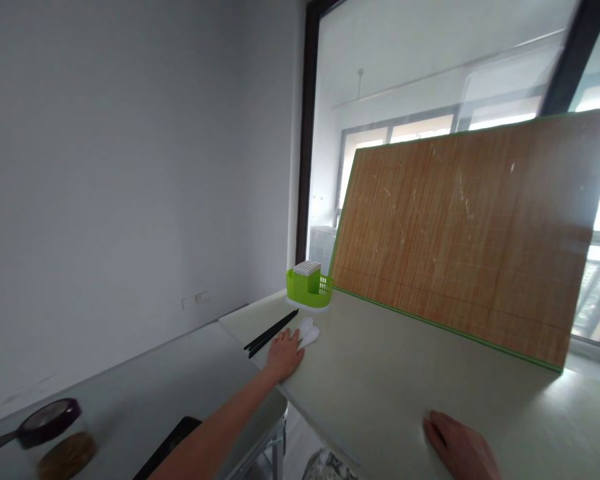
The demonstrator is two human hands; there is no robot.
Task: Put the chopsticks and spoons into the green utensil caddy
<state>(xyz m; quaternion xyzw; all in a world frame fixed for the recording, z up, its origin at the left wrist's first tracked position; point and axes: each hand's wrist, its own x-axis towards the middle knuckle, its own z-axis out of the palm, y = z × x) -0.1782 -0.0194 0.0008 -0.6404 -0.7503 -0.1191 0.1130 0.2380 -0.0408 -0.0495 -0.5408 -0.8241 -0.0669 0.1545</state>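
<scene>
My left hand [284,355] rests palm down near the left edge of the pale table [370,373], its fingers closed over the handles of two white spoons [308,333]. The spoon bowls stick out past my fingertips, while the handles are hidden. Just left of that hand lie black chopsticks [273,333], side by side and slanting. Beyond the spoons stands a bright green utensil caddy [307,288] with a light slotted top and a white base. Down at the lower right, my right hand [460,443] lies loosely curled on the tabletop, with nothing visible in it.
A large brown board [465,240] with green edging leans against the window at the back. A lower grey table [150,393] adjoins on the left, bearing a dark-rimmed pan [50,421], a brown round item [66,455] and a black flat object [173,440]. Behind is a grey wall.
</scene>
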